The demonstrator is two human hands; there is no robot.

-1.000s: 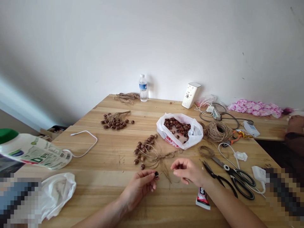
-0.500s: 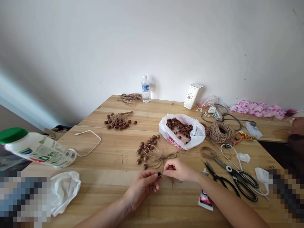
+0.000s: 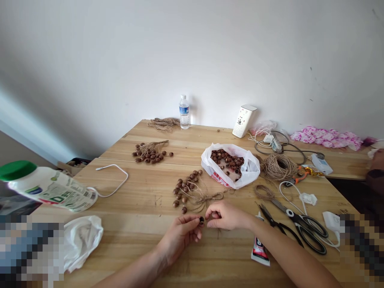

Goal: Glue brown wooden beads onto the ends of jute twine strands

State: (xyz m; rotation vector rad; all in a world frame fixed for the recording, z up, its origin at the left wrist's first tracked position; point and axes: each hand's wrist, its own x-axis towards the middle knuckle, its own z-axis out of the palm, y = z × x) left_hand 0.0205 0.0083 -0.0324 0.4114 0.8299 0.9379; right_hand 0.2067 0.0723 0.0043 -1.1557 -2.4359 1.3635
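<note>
We pinch a dark, open nutshell (image 3: 202, 221) between the fingers of our left hand (image 3: 181, 235), over the near part of the wooden table (image 3: 141, 240); the fingers of our right hand (image 3: 229, 216) curl just beside it, though we cannot tell whether they grip anything; beyond our hands we see a tied bundle of twine (image 3: 211, 197), with brown nuts (image 3: 186, 186) fanned to its left; farther back sits a white plastic bag (image 3: 251, 173) holding more shells; a tube (image 3: 260, 255) lies near our right forearm, scissors (image 3: 289, 213) beyond it.
</note>
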